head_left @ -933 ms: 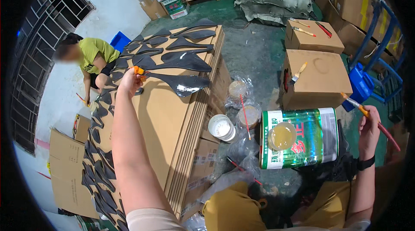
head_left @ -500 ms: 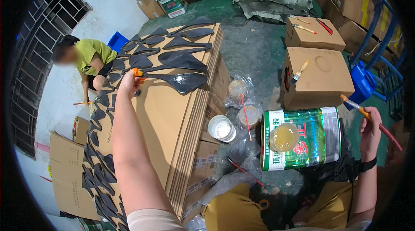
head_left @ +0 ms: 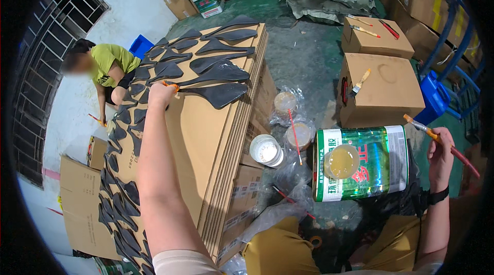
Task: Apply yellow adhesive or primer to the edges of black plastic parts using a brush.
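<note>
My left hand (head_left: 162,95) reaches across the stacked cardboard and is closed at the narrow end of a black, sole-shaped piece (head_left: 222,94). Something orange shows at its fingertips; I cannot make out what it is. The piece's wide end is close to the board's right edge, beside a similar black piece (head_left: 226,72). Off to the right, my right hand (head_left: 440,154) grips a paintbrush (head_left: 462,161) with a red handle and pale bristles, bristles pointing up and left. A cup of yellowish liquid (head_left: 341,162) stands on a green tin (head_left: 378,182) between my arms.
Rows of black pieces (head_left: 123,208) line the cardboard stack (head_left: 206,162). A person (head_left: 114,64) in a yellow-green shirt crouches beyond its left side, holding a brush. A white tub (head_left: 265,150) stands right of the stack. Brushes lie on two boxes (head_left: 383,90) at the right.
The black piece at my left hand has lost its bright shine and appears flatter on the board. My left hand has shifted slightly; the right stays almost still with the brush.
</note>
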`<action>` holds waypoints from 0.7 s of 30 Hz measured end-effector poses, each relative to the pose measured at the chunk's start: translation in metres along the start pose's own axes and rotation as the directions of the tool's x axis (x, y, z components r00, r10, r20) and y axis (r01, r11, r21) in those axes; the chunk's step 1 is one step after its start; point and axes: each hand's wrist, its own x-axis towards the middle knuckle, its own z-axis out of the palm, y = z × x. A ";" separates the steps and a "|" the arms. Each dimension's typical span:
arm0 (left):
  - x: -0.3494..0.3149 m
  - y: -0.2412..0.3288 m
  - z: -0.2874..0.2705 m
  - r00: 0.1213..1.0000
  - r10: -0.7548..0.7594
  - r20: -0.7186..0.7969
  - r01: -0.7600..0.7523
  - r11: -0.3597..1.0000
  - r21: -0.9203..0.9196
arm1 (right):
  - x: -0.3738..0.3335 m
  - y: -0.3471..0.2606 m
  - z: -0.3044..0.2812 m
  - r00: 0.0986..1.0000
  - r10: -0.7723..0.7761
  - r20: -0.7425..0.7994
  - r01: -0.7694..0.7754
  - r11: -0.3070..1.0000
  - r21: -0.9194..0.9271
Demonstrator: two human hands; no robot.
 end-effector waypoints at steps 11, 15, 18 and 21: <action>-0.017 0.013 0.002 0.994 -0.039 -0.103 0.060 0.977 0.206 | -0.002 0.001 0.001 1.000 0.011 0.005 -0.011 1.000 -0.010; -0.017 0.015 0.004 0.989 -0.035 -0.145 0.070 0.968 0.241 | -0.001 0.001 0.001 1.000 0.013 0.019 -0.013 1.000 -0.012; -0.015 0.011 0.008 0.984 0.017 -0.180 0.026 0.973 0.230 | -0.001 0.002 0.002 0.999 0.021 0.032 -0.021 1.000 -0.013; -0.014 0.007 0.013 0.970 0.085 -0.229 -0.039 0.979 0.200 | -0.002 0.002 0.003 0.999 0.026 0.030 -0.026 0.999 -0.023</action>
